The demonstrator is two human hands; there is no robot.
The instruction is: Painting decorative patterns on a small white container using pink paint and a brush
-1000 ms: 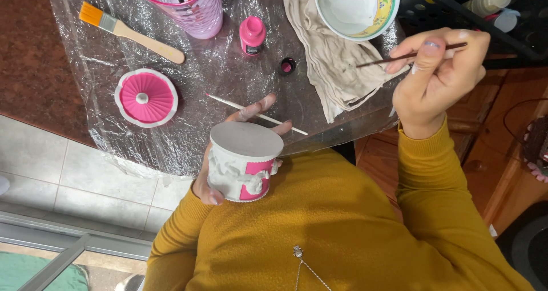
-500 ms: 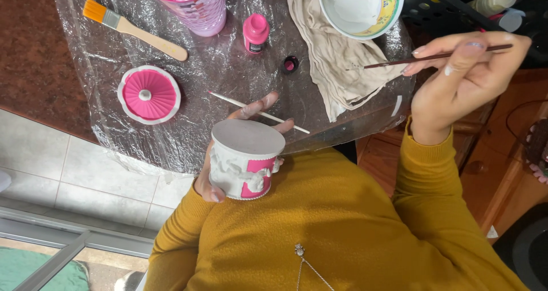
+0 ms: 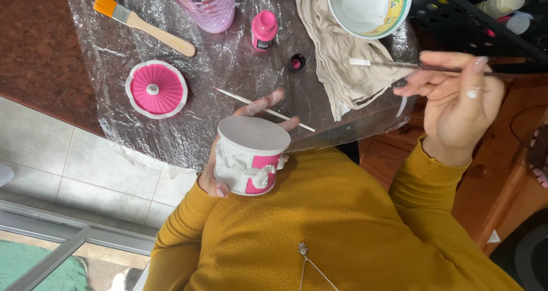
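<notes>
Brush hand is shifting: right hand (image 3: pixel 462 105), pinching a thin paintbrush (image 3: pixel 422 67), is now sitting lower and flatter than a second ago, bristle end pointing toward the white-paint bowl (image 3: pixel 399 8), likely reloading. Left hand (image 3: pixel 228 165) is still clasping the upturned pink-and-white jar (image 3: pixel 251 154) against the chest, below the plastic-covered table (image 3: pixel 51 51). Brush tip is blurring into the cloth (image 3: pixel 337 68); jar's opening is facing away, unseen.
</notes>
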